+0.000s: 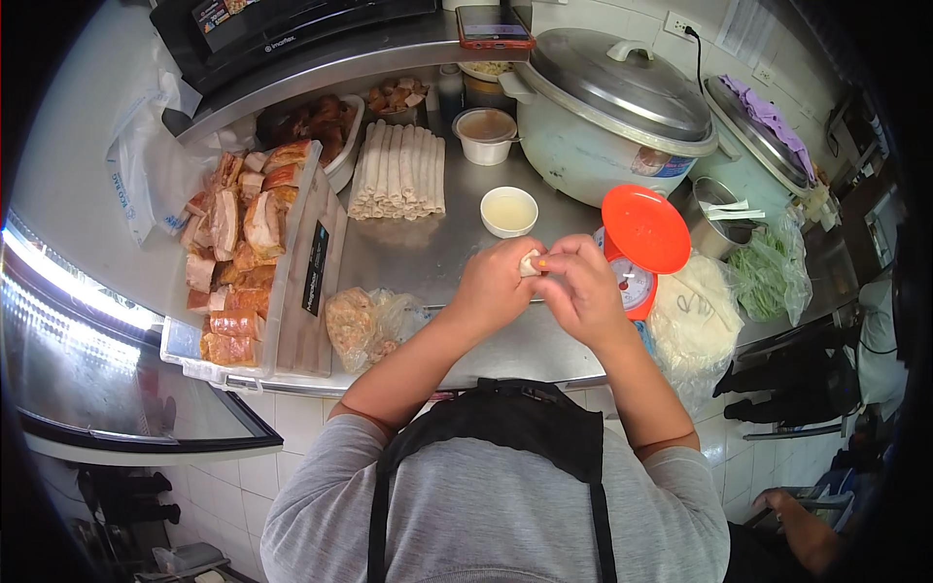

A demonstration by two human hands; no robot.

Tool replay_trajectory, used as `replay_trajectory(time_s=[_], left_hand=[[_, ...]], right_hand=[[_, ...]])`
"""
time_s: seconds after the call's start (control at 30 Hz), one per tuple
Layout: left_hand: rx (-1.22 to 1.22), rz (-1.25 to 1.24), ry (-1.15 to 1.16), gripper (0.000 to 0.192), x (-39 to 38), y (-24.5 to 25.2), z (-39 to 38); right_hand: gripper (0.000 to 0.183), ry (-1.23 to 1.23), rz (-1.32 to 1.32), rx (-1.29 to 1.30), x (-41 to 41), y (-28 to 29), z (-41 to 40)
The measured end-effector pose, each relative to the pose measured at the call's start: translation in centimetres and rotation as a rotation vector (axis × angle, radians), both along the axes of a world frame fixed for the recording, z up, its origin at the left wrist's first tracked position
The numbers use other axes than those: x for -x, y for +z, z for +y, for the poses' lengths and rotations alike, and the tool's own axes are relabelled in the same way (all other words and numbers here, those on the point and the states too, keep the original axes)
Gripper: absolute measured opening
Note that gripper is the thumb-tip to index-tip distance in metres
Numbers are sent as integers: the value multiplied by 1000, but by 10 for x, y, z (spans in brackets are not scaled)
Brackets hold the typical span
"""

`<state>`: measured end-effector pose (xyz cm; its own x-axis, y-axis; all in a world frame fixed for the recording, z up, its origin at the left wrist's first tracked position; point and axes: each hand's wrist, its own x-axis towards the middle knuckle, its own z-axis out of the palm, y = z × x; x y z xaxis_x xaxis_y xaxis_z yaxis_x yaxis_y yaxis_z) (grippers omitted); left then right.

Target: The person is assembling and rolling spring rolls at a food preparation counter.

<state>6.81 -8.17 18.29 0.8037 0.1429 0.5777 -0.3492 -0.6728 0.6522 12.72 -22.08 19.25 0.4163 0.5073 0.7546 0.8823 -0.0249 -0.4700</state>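
Note:
Over the steel counter (408,255), my left hand (496,284) is closed around a pale spring roll (530,262), whose end shows above the fist. My right hand (583,288) touches that end with its fingertips; a small orange bit is at them. Just behind the hands stands a white cup of pale liquid (510,211). Stacked rolls (399,171) lie farther back to the left. A plastic bag of orange-flecked filling (357,324) rests left of my forearm. Right of my right hand are a red kitchen scale (633,280) and a bag of pale wrappers (692,313).
Chunks of roasted pork (233,255) fill a clear plastic box at left. At the back are a lidded tub (485,135), a large rice cooker (605,138) and a phone (494,29) on a shelf. Green vegetables (762,277) sit right. Another person's arm (802,532) shows lower right.

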Motion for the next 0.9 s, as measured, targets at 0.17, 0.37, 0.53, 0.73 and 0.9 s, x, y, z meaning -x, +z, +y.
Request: replay_trajectory(time_s=[0.17,0.37,0.53,0.73,0.9], left_hand=[[207,201,-153,17,5,4,-4],[295,153,-216,17,5,0,-8],[457,275,-290,14,3,2,-3],[460,258,-332,13,7,6,-10],[557,311,-394,14,7,15,-14]], right_hand=[[45,2,-131,81,2,-2,-7],[49,96,-102,114,-3,1,-5],[57,157,-42,-61,-2,-4,-10],[58,91,-222,75,-3,-2,-12],[56,235,15,-19,-7,-1,-12]])
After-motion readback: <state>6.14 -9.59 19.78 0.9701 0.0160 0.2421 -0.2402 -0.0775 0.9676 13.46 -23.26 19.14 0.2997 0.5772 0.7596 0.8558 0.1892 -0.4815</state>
